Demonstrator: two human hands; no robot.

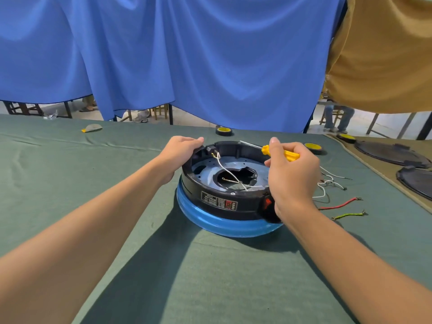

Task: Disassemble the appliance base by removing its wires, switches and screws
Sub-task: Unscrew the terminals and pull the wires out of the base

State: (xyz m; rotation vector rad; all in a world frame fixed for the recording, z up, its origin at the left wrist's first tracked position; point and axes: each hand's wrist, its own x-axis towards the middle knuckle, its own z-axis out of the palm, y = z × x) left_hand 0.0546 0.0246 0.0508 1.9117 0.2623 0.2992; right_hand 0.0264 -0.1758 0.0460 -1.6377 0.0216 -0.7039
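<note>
Appliance base (pixel 219 202), on the green cloth (pixel 70 160), is gripped at its rim by the left hand (pixel 180 152); a yellow screwdriver (pixel 280 153) is held in the right hand (pixel 292 176). Removed wires (pixel 339 204) lie alongside; white wire (pixel 224 168) and red switch (pixel 268 203) remain.

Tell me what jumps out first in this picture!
The round black-and-blue base sits in the middle of the green table, open on top. The left hand grips its far rim, and the right hand holds a yellow screwdriver above it. Loose wires lie to its right.
</note>
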